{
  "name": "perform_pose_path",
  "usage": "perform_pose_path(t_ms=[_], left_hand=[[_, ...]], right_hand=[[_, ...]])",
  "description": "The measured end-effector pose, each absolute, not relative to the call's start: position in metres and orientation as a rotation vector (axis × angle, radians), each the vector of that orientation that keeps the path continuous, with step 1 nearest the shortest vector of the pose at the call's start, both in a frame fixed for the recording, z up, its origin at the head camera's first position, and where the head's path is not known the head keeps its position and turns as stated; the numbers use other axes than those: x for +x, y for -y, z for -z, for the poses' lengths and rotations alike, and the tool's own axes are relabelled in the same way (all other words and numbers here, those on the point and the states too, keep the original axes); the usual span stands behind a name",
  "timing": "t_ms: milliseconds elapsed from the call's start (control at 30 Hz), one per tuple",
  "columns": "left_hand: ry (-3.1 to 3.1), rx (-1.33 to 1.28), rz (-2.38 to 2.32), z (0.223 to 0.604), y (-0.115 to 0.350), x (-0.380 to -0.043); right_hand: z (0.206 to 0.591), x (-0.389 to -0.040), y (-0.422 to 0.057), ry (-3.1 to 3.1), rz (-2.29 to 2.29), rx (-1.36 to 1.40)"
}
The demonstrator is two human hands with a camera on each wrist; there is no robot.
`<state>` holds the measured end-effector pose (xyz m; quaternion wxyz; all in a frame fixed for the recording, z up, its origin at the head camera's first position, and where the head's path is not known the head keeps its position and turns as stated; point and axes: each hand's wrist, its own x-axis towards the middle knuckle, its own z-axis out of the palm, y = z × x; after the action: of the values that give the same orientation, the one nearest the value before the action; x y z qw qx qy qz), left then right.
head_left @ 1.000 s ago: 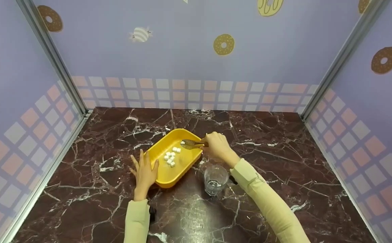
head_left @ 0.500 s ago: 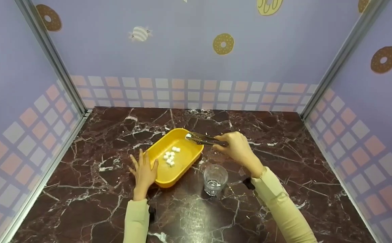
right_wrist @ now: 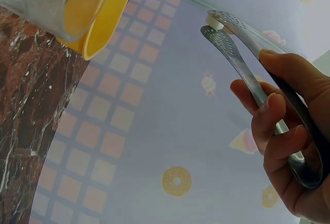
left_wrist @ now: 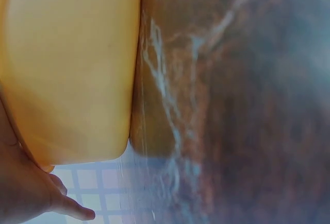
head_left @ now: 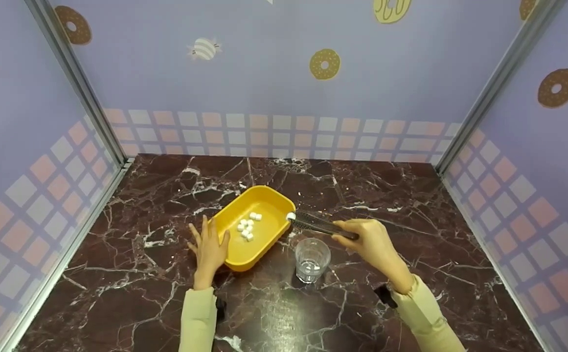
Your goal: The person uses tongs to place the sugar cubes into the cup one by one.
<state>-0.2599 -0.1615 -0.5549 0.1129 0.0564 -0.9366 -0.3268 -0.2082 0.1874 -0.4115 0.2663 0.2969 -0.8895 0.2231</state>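
Observation:
My right hand (head_left: 374,247) grips metal tongs (head_left: 318,224) with perforated tips. In the right wrist view, thumb and fingers wrap the arms of the tongs (right_wrist: 243,67), and a small white block (right_wrist: 215,24) is pinched between the tips. From the head view, that block overlaps the right rim of a yellow tray (head_left: 235,252). Several similar white blocks (head_left: 245,228) lie on the tray floor. My left hand (head_left: 210,250) rests on the tray's left rim, fingers spread and straight. A drinking glass (head_left: 313,252) stands right of the tray, with a little white at its bottom.
The dark red marbled tabletop (head_left: 156,288) extends all round. Purple patterned panels (head_left: 264,83) enclose its back and sides, with metal posts (head_left: 499,85) at the corners.
My right hand has drawn the tongs and white block right and toward me, from inside the tray to over its right rim. The left hand, tray and glass stay put.

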Motion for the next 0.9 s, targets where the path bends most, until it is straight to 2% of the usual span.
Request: perform_pose_path(t_ms=[333,900], left_hand=[[2.745,0.166,0.934,0.554,0.162,-0.260],[2.752,0.153,0.948,0.555,0.162,-0.260]], right_hand=[[0.428,-0.196,-0.209,2.406,-0.584,0.760],[0.453,-0.190,-0.215,2.647,-0.526,0.700]])
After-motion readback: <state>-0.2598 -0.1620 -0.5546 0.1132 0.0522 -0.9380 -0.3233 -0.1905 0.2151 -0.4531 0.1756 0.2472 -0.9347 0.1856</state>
